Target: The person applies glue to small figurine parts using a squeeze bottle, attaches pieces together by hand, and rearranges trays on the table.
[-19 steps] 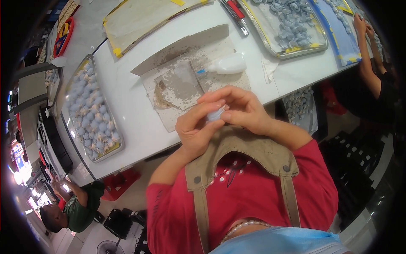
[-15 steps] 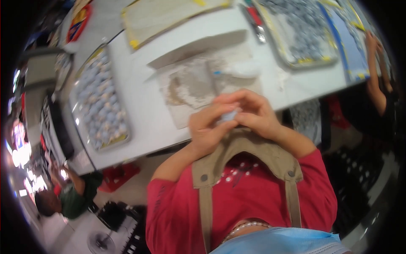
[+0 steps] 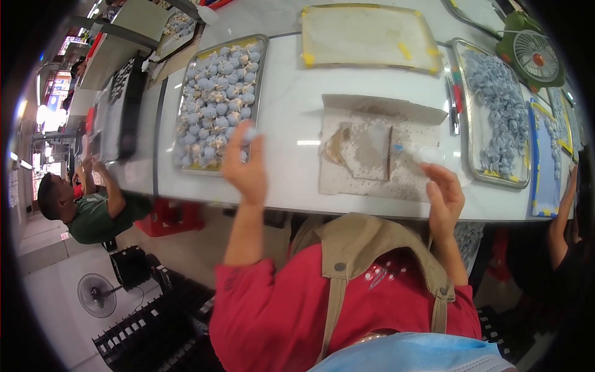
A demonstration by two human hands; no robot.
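My left hand (image 3: pixel 246 170) is raised beside the near right corner of a metal tray (image 3: pixel 263 68) filled with small blue-grey balls with cream bits. Between its thumb and fingers is a small blue-grey ball (image 3: pixel 249 134). My right hand (image 3: pixel 446 198) hovers over the table's near edge, fingers apart and holding nothing. Closest to it is a stained cardboard sheet (image 3: pixel 347 189) with a folded-up back edge. On the sheet lie a dusty square plate (image 3: pixel 372 149) and a whitish bottle (image 3: pixel 424 153) with a blue tip.
At the right, a tray (image 3: pixel 524 180) holds blue-grey cup-like pieces. Red and black tools (image 3: pixel 455 105) lie beside it. A yellow-taped pale tray (image 3: pixel 365 37) is at the back, near a green fan (image 3: pixel 536 56). People sit at the left (image 3: pixel 93 211) and right (image 3: pixel 561 229).
My hands were together at the cardboard, around the blue-grey ball. Now they are apart: the left has carried the ball to the left tray, and the right has let go and moved right.
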